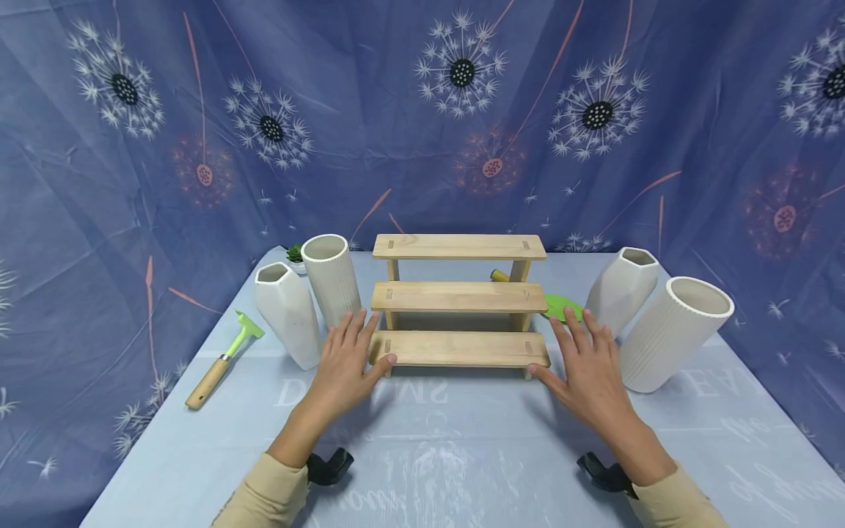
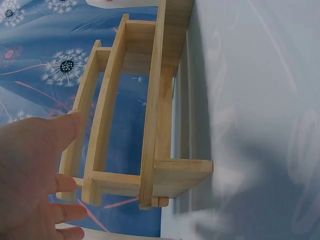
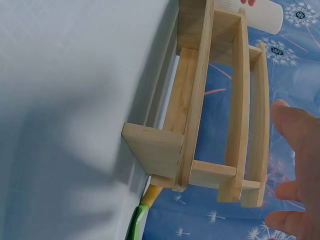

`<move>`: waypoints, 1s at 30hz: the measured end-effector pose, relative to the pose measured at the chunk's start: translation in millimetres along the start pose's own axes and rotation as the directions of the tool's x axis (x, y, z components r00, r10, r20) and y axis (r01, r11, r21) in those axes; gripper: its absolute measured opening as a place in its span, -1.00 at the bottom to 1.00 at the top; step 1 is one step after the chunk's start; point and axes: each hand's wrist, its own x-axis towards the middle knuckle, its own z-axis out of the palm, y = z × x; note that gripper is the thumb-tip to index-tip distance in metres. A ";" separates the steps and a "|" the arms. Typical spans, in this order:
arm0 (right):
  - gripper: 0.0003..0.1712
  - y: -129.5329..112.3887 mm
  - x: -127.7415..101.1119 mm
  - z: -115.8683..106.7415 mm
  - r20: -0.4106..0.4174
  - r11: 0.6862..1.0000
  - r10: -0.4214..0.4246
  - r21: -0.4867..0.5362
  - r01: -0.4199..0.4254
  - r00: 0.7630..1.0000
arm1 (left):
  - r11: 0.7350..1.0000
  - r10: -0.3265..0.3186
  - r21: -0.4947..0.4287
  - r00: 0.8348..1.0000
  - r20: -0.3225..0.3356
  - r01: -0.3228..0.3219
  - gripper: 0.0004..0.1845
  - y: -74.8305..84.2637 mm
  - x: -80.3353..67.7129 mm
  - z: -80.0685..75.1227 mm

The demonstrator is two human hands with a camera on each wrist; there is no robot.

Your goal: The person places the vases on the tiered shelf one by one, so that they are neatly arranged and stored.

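A three-tier wooden shelf stand (image 1: pixel 460 348) stands at the middle of the table, its steps rising toward the back. My left hand (image 1: pixel 346 363) is at the left end of its lowest step, fingers extended and thumb near the board's edge. At the right end, my right hand (image 1: pixel 584 370) is spread the same way, thumb tip close to the corner. Neither hand grips anything. Both wrist views show the stand (image 2: pixel 150 125) from the side, with the left thumb (image 2: pixel 67 127) and the right thumb (image 3: pixel 287 112) apart from its lower boards.
Left of the stand are a faceted white vase (image 1: pixel 287 315), a ribbed white vase (image 1: pixel 333 282), a small potted plant (image 1: pixel 297 257) and a wooden-handled green hand tool (image 1: pixel 224 359). On the right stand another faceted vase (image 1: pixel 620 290), a ribbed vase (image 1: pixel 673 337) and a green tool (image 1: pixel 561 306).
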 end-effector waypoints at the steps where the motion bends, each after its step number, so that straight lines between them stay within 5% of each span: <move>1: 0.00 0.5 -0.5 -0.6 -0.007 1.000 -0.001 0.004 0.001 1.000 | 1.000 0.003 0.000 1.000 -0.007 -0.003 -0.21 -0.8 0.4 0.5; 12: -0.09 9.5 -5.3 -5.6 -0.204 0.992 -0.070 0.088 0.090 0.976 | 0.996 0.003 -0.085 0.998 -0.070 -0.009 -0.29 -5.8 1.1 0.8; 30: -0.22 20.9 -15.7 -19.3 -0.297 0.973 0.024 0.226 0.046 0.954 | 0.983 0.000 -0.185 0.997 -0.077 -0.014 -0.33 -14.6 4.2 7.1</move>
